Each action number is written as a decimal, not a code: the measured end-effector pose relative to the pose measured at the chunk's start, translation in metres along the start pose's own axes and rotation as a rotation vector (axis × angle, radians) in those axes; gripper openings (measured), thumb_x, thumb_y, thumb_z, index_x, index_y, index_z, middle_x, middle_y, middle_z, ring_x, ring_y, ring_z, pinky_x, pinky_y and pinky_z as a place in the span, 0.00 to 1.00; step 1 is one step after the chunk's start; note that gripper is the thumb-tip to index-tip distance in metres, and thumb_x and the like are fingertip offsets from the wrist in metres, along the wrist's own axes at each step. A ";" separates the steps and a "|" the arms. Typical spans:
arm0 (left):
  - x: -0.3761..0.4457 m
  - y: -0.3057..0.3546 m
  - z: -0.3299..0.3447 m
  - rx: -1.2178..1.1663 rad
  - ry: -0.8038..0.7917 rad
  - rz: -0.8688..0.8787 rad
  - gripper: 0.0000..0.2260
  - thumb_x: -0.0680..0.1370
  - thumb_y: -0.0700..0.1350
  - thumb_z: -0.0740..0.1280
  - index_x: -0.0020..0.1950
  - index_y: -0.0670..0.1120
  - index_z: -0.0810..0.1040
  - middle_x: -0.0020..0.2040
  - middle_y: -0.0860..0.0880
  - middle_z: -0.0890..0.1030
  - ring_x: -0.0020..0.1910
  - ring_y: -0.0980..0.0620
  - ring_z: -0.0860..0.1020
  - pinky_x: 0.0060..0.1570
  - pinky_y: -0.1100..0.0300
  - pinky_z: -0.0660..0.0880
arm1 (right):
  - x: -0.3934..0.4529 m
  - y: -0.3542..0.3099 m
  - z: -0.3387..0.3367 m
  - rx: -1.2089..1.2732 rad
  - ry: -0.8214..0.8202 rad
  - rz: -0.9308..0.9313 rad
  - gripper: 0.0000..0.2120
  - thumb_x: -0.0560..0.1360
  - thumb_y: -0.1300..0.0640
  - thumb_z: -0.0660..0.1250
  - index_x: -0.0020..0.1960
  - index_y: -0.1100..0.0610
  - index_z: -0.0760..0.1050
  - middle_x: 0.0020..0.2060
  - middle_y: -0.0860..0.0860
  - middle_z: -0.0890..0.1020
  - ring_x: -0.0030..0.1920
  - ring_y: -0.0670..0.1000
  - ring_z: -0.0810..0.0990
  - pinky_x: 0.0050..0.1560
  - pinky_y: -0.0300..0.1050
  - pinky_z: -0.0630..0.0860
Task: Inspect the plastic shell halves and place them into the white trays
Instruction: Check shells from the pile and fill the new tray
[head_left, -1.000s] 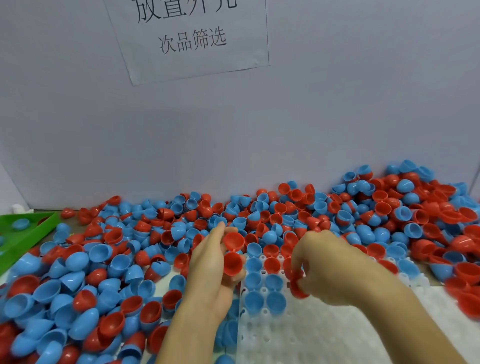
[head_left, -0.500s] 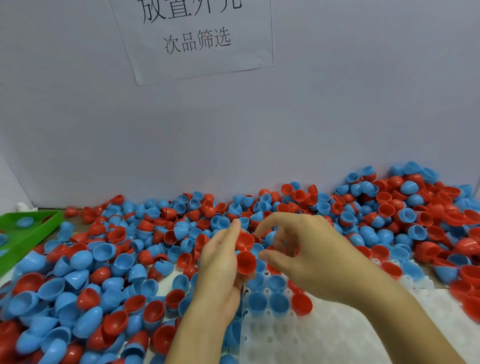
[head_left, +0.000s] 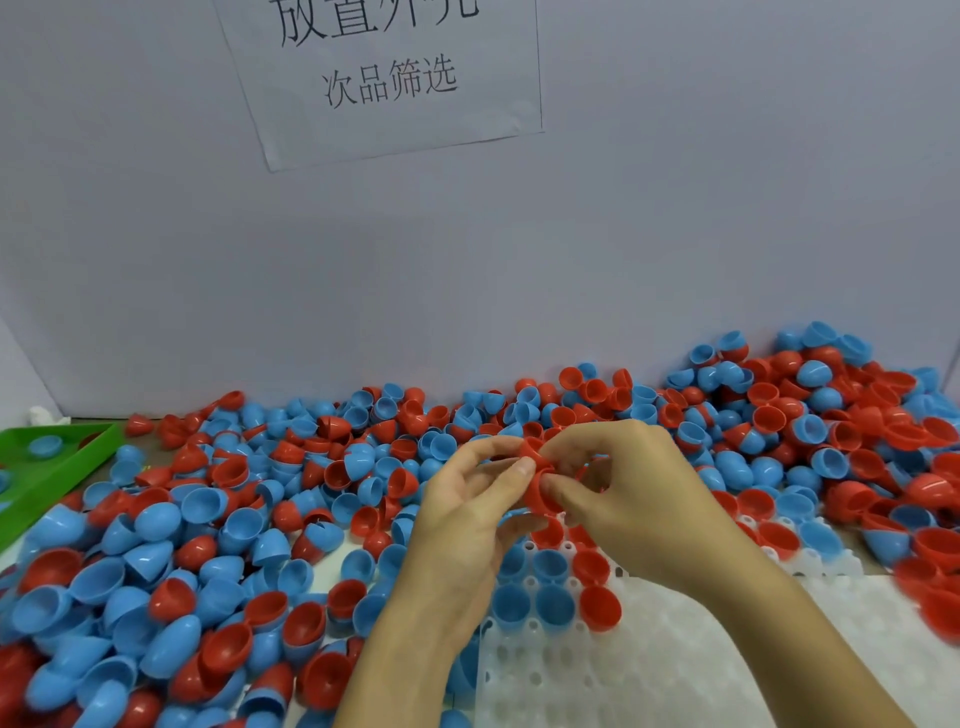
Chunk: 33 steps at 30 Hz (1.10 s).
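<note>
My left hand (head_left: 467, 512) holds two red shell halves (head_left: 537, 475) between thumb and fingers, above the far edge of the white tray (head_left: 649, 670). My right hand (head_left: 634, 499) meets it from the right and pinches the lower red half with thumb and forefinger. Several blue and red halves (head_left: 556, 603) sit open side up in the tray's far-left pockets. The part of the tray under my hands is hidden.
A deep pile of loose red and blue shell halves (head_left: 218, 545) covers the table to the left, behind and to the right of the tray. A green tray (head_left: 57, 467) with a few halves lies at the far left. A white wall with a paper sign (head_left: 389, 78) stands behind.
My right hand set a red half into the tray, then rose and moved left to my left hand. It now pinches one of the red halves held there.
</note>
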<state>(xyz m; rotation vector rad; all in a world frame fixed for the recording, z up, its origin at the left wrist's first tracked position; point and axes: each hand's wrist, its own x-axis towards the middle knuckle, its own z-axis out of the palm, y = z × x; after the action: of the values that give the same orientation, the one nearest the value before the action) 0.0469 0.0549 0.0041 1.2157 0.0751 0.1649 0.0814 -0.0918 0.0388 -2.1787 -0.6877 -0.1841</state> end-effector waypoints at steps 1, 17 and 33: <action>0.000 0.000 0.000 0.010 -0.002 -0.003 0.06 0.80 0.40 0.68 0.56 0.44 0.82 0.48 0.41 0.86 0.44 0.47 0.85 0.40 0.59 0.80 | 0.000 0.000 -0.003 -0.010 0.003 0.002 0.05 0.75 0.55 0.72 0.46 0.45 0.84 0.36 0.40 0.84 0.38 0.40 0.82 0.43 0.36 0.80; 0.009 -0.009 -0.019 0.211 0.231 -0.026 0.05 0.81 0.42 0.68 0.50 0.49 0.84 0.42 0.49 0.86 0.40 0.51 0.83 0.34 0.61 0.78 | -0.014 0.017 -0.011 -0.696 -0.493 0.442 0.09 0.72 0.65 0.67 0.49 0.54 0.75 0.40 0.48 0.78 0.40 0.51 0.77 0.38 0.43 0.74; 0.040 0.022 0.018 1.144 0.161 0.155 0.03 0.79 0.46 0.70 0.51 0.53 0.82 0.50 0.55 0.81 0.44 0.60 0.78 0.32 0.73 0.72 | -0.015 0.018 -0.054 -0.386 -0.475 0.471 0.10 0.78 0.53 0.69 0.55 0.57 0.82 0.54 0.53 0.85 0.55 0.53 0.83 0.57 0.51 0.81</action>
<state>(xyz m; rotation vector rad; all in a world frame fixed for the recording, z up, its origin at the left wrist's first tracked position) 0.0866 0.0523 0.0317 2.3498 0.2361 0.3821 0.0842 -0.1482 0.0564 -2.7235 -0.3864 0.4993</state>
